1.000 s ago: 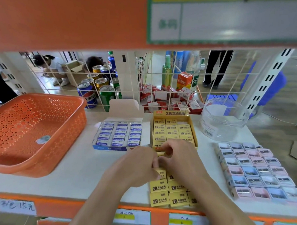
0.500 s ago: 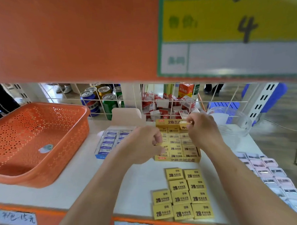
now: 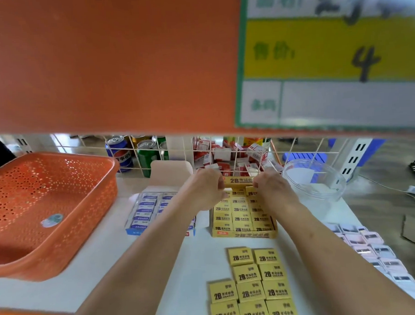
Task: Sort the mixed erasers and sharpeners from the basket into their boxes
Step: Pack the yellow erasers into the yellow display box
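Pinch grip, both sides: left hand (image 3: 203, 189) and right hand (image 3: 273, 189) hold the raised back flap (image 3: 238, 181) of the yellow eraser box (image 3: 243, 234) on the shelf (image 3: 168, 266). Loose yellow erasers (image 3: 251, 291) nearer; orange basket (image 3: 74, 234) left.

Shop floor, live | price label (image 3: 328, 64) with a handwritten 4 on the orange shelf edge (image 3: 102, 66) above the fingers (image 3: 220, 183) | drink cans (image 3: 145, 155) and small red-white cartons (image 3: 221, 154) behind wire mesh (image 3: 235, 153) just beyond them

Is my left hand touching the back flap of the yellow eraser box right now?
Touching. The head view shows the left hand pinching the left end of the back flap of the yellow eraser box, fingertips overlapping its edge with no gap.
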Demonstrator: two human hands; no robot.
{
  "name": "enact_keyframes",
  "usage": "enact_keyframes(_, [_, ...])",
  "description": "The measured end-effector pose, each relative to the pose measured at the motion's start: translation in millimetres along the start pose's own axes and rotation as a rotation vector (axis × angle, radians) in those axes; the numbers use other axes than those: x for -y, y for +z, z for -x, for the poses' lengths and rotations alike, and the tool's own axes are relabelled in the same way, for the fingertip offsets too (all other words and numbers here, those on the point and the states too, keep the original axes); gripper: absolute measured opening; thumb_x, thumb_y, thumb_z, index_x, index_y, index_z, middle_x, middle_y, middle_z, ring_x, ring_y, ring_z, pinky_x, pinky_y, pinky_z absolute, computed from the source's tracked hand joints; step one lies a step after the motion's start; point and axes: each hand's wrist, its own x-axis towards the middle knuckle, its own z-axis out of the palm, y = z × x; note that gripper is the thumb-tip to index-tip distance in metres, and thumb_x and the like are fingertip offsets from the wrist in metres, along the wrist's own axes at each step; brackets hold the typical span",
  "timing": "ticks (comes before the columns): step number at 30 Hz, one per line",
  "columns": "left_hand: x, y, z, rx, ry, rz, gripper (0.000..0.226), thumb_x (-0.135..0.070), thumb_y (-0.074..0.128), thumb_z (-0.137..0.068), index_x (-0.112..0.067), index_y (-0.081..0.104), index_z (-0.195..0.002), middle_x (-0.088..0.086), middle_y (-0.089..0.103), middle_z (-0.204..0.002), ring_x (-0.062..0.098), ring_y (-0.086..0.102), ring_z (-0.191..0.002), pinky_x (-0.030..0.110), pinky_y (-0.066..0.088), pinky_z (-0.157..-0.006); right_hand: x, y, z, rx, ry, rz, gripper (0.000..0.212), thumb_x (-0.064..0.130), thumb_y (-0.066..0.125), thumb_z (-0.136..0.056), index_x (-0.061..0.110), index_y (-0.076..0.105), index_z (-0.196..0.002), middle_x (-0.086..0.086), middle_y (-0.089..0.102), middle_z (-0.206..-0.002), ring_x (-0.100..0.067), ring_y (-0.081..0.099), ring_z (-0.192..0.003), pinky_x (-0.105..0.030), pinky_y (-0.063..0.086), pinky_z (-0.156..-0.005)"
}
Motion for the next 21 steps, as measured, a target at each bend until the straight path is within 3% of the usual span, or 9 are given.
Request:
enact_keyframes(5, [3.3,8.5,-11.7,0.003,0.001,-0.013,0.011,-0.023,0.061,-0.092,-0.016,0.064,-0.085,0.000,0.064,-0.092,0.015,0.063,-0.081,0.027,0.054,-0.072,3.9,-0.1,14.3,0.047,-0.016,0.141,0.016,0.006,0.048,-0.093,0.005,0.059,-0.105,-0.010,0.046,-0.115,-0.021,0.049,-0.083,-0.035,0.048,-0.075])
enact_keyframes(10, [6.6,12.9,-16.5,-0.029,0.011,0.018,0.011,-0.021,0.061,-0.092,-0.012,0.068,-0.091,0.000,0.065,-0.094,0.014,0.063,-0.082,0.025,0.053,-0.072,4.3,7.7,20.1,0.147,0.003,0.240,0.032,0.009,0.043,-0.093,0.009,0.050,-0.125,-0.009,0.035,-0.131,-0.031,0.044,-0.115,-0.042,0.046,-0.092])
enact_keyframes(14, [8.5,13.4,-19.2,-0.028,-0.002,0.043,0.006,-0.020,0.063,-0.091,-0.015,0.065,-0.088,0.002,0.066,-0.097,0.015,0.063,-0.084,0.027,0.053,-0.075,2.7,0.5,21.5,0.144,0.003,0.217,0.031,0.007,0.042,-0.093,0.011,0.052,-0.122,-0.007,0.037,-0.130,-0.030,0.045,-0.116,-0.039,0.045,-0.087])
enact_keyframes(19, [9.0,5.6,-17.7,0.060,0.036,-0.049,0.016,-0.019,0.060,-0.093,-0.012,0.068,-0.104,-0.001,0.061,-0.094,0.012,0.054,-0.080,0.014,0.038,-0.057,3.3,0.0,23.7,0.167,0.005,0.200,0.029,0.008,0.044,-0.092,0.014,0.060,-0.115,-0.008,0.037,-0.130,-0.030,0.047,-0.113,-0.039,0.044,-0.090])
enact_keyframes(21, [10.0,6.8,-18.5,0.031,0.032,-0.064,0.016,-0.018,0.063,-0.091,-0.013,0.068,-0.105,0.000,0.062,-0.097,0.014,0.056,-0.082,0.017,0.045,-0.064,4.1,1.3,25.6,0.159,0.008,0.183,0.030,0.007,0.042,-0.091,0.013,0.060,-0.114,-0.010,0.036,-0.132,-0.031,0.048,-0.113,-0.040,0.044,-0.091])
